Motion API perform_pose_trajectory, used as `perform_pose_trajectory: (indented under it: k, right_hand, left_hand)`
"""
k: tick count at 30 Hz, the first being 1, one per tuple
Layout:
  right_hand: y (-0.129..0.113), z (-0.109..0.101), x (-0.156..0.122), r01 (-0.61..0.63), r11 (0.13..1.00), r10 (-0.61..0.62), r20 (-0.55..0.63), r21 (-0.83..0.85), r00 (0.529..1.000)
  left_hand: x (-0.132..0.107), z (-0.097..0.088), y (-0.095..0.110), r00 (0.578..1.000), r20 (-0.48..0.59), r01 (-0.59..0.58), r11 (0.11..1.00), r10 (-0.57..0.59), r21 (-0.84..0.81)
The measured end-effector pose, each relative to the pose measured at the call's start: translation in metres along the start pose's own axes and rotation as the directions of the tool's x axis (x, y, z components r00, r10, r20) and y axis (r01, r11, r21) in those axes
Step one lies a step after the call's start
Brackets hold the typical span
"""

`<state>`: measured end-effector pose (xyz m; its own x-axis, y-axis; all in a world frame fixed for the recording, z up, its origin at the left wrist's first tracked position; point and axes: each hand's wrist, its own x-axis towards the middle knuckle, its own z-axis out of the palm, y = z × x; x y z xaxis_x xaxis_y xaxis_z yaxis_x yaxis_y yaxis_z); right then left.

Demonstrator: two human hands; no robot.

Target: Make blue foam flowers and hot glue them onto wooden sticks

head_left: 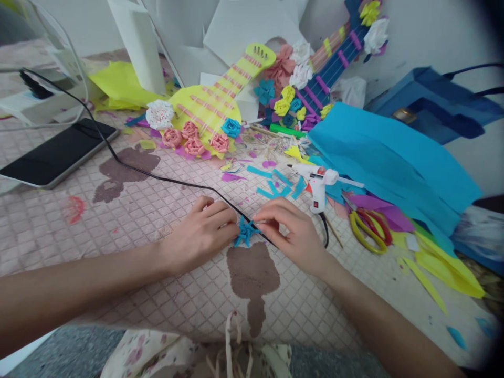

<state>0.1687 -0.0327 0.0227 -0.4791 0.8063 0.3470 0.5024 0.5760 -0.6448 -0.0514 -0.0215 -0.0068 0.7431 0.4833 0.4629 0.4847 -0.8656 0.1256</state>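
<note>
A small blue paper flower (245, 232) lies on the quilted pink cloth (157, 294) between both hands. My left hand (202, 233) rests on the cloth with its fingertips pinched on the flower's left side. My right hand (293, 233) pinches the flower's right side, fingers curled together. A black cable (157, 177) runs under the hands, just behind the flower.
A white glue gun (317, 184) stands behind my right hand, with loose blue paper strips (275, 184) beside it. Red and yellow scissors (372, 228) lie at right under blue paper sheets (394, 163). A yellow paper guitar (214, 102) with flowers and a tablet (59, 152) lie further back.
</note>
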Motion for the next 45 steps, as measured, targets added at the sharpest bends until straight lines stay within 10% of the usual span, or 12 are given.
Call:
perform_pose_trajectory:
  k: [19,35,45]
  right_hand:
    - [0.015,0.017,-0.021,0.400,0.818,-0.346,0.202,-0.413,0.916]
    - [0.013,0.015,-0.020,0.390,0.848,-0.342,0.192,-0.359,0.920]
    - [0.010,-0.012,-0.016,0.183,0.947,-0.201,-0.042,-0.263,0.979]
  left_hand:
    - [0.000,-0.001,0.000,0.997,0.037,0.069,0.994,-0.066,-0.085]
    - [-0.001,-0.002,-0.003,0.966,0.152,0.246,0.932,-0.211,-0.265]
    - [0.001,-0.002,-0.005,0.951,0.164,0.302,0.910,-0.264,-0.285]
